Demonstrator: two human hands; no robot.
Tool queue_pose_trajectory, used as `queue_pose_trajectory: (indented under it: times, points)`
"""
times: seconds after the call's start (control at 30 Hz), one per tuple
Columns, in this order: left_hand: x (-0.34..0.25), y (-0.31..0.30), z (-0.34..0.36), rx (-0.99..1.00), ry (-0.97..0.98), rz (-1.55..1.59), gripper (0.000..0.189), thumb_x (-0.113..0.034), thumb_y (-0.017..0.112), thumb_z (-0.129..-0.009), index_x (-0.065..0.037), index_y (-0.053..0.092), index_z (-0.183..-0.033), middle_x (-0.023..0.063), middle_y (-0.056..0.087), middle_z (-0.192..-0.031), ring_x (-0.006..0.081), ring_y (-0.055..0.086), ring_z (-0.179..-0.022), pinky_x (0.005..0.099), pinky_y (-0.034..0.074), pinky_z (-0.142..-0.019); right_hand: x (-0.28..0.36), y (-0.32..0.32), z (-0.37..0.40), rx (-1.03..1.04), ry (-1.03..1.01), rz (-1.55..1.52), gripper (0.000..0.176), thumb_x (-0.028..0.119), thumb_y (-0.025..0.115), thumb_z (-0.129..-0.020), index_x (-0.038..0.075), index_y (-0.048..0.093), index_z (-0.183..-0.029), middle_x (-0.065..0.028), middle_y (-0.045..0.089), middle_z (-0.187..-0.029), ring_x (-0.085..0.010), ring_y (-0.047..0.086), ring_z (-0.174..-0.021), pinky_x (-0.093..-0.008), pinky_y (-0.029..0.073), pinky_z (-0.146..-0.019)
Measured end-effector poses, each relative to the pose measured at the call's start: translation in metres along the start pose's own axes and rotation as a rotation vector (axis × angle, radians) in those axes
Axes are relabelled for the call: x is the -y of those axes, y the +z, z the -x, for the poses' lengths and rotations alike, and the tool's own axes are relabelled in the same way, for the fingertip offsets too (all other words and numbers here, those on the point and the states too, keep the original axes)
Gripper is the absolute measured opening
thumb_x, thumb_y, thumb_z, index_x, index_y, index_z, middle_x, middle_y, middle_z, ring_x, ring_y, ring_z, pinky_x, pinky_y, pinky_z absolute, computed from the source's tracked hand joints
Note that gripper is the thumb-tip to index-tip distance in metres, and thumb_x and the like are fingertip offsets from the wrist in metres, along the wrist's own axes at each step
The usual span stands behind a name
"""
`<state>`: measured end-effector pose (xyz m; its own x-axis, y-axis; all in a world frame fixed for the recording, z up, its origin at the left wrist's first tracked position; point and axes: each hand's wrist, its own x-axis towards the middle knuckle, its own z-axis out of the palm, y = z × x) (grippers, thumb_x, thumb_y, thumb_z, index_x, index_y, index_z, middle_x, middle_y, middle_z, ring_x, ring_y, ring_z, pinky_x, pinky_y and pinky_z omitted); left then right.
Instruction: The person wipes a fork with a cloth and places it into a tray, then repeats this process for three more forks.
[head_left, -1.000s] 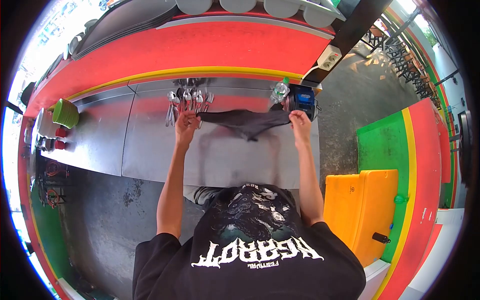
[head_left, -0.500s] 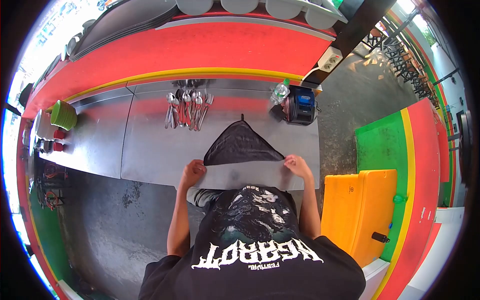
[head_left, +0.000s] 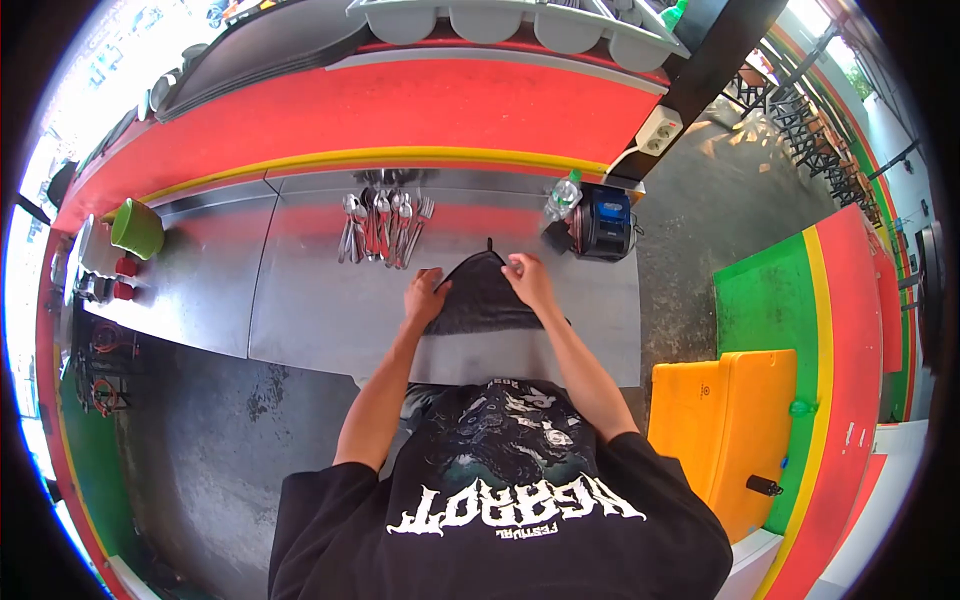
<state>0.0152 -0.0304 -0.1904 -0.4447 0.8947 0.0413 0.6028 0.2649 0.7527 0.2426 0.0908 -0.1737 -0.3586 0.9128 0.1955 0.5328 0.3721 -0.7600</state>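
Left end of the steel tabletop [head_left: 340, 320]: green plastic containers [head_left: 137, 229], contents hidden; too far from the hands to be knocked.

Left of centre, toward the far edge: loose metal cutlery [head_left: 385, 228], no container around it. Risk: a wide leftward sweep scatters it.

Middle, between centre and near edge: dark triangular cloth [head_left: 482, 295], looped tip toward the far edge. Left hand [head_left: 424, 295] at its left side, right hand [head_left: 530, 280] by the upper right side. Fingers of both bent; whether either grip is closed on fabric, cannot tell. Risks: uneven pull skews the cloth; smooth steel lets it slide; a loose grip drops a corner.

Above, on the ledge: grey plastic bins [head_left: 484, 24], the right-hand ones apparently holding utensils.

Far right corner: clear green-capped bottle [head_left: 563, 196], fill unclear, beside a blue-black device [head_left: 604, 222]. Risk: right elbow or cloth tips the bottle.
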Motion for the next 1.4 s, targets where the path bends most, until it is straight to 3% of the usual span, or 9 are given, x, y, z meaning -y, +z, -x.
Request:
queue_pose_trajectory:
  times: [0.17,0.27,0.47,0.57,0.73,0.97,1.17,1.27,1.4]
  points:
    - [-0.011,0.033,-0.029,0.180,-0.245,-0.215,0.013,-0.028,0.069,-0.085,-0.021,0.071,-0.096,0.0050,0.068,-0.107,0.0251,0.061,-0.111,0.0535,0.042,-0.094,-0.009,0.029,-0.024,0.155,0.180,0.042,0.025,0.020,0.076,-0.080,0.005,0.068,-0.097,-0.0114,0.072,-0.088,-0.0304,0.068,-0.080,-0.0419,0.054,-0.075]
    - [-0.016,0.023,-0.034,0.111,-0.240,-0.125,0.012,-0.029,0.072,-0.083,-0.021,0.072,-0.092,0.0042,0.070,-0.098,0.0243,0.064,-0.104,0.0491,0.045,-0.089,-0.005,0.020,-0.040,0.181,0.124,-0.006,0.023,0.020,0.075,-0.081,0.005,0.068,-0.097,-0.0103,0.072,-0.084,-0.0266,0.069,-0.077,-0.0401,0.054,-0.073]
    - [-0.047,-0.022,-0.063,-0.014,0.122,0.279,0.017,-0.022,0.074,-0.085,-0.009,0.068,-0.093,0.0056,0.072,-0.093,0.0246,0.069,-0.091,0.0389,0.050,-0.080,0.029,-0.020,-0.073,-0.016,0.057,-0.253,0.017,0.016,0.071,-0.089,0.002,0.065,-0.094,-0.0057,0.070,-0.085,-0.0122,0.065,-0.079,-0.0304,0.051,-0.074]
    - [-0.103,-0.073,-0.049,-0.011,0.123,0.325,0.018,-0.019,0.073,-0.087,-0.003,0.066,-0.093,0.0082,0.072,-0.096,0.0240,0.069,-0.093,0.0370,0.050,-0.080,0.076,-0.061,-0.068,-0.083,-0.084,-0.536,0.013,0.012,0.069,-0.090,0.002,0.064,-0.096,-0.0056,0.069,-0.082,-0.0151,0.066,-0.074,-0.0306,0.052,-0.070]
    - [-0.123,-0.120,0.013,0.015,0.338,0.218,0.016,-0.015,0.074,-0.083,-0.005,0.067,-0.093,0.0090,0.072,-0.095,0.0283,0.068,-0.092,0.0383,0.050,-0.081,0.120,-0.120,0.006,0.105,-0.197,-0.477,0.011,0.010,0.070,-0.089,0.002,0.065,-0.092,-0.0055,0.069,-0.086,-0.0128,0.065,-0.081,-0.0307,0.051,-0.076]
    - [-0.033,-0.072,0.136,0.457,0.328,-0.148,0.019,-0.026,0.070,-0.082,-0.010,0.070,-0.092,0.0083,0.071,-0.100,0.0307,0.066,-0.094,0.0442,0.052,-0.082,0.029,-0.096,0.122,0.830,0.099,0.000,0.023,0.020,0.073,-0.085,0.002,0.066,-0.099,-0.0119,0.070,-0.094,-0.0248,0.068,-0.090,-0.0366,0.053,-0.083]
    - [-0.018,-0.047,0.104,0.084,-0.049,-0.020,0.040,-0.027,0.072,-0.082,-0.008,0.062,-0.116,0.0165,0.061,-0.113,0.0373,0.058,-0.107,0.0464,0.047,-0.091,0.020,-0.057,0.079,0.372,0.191,-0.057,0.051,0.030,0.076,-0.081,0.006,0.059,-0.123,-0.0161,0.063,-0.115,-0.0314,0.064,-0.101,-0.0404,0.052,-0.087]
    - [0.001,-0.031,0.072,-0.099,-0.054,-0.119,0.053,-0.025,0.074,-0.081,-0.006,0.055,-0.126,0.0204,0.057,-0.112,0.0406,0.056,-0.107,0.0468,0.047,-0.092,0.021,-0.025,0.054,0.035,-0.059,0.150,0.077,0.037,0.081,-0.075,0.006,0.046,-0.137,-0.0180,0.051,-0.132,-0.0360,0.053,-0.118,-0.0461,0.048,-0.092]
    - [0.016,-0.019,0.044,0.051,0.039,-0.116,0.054,-0.023,0.073,-0.081,-0.005,0.055,-0.128,0.0231,0.056,-0.115,0.0417,0.056,-0.108,0.0468,0.048,-0.093,0.057,-0.005,0.037,0.251,0.058,0.388,0.097,0.047,0.084,-0.067,0.008,0.039,-0.143,-0.0172,0.041,-0.141,-0.0394,0.042,-0.127,-0.0512,0.043,-0.099]
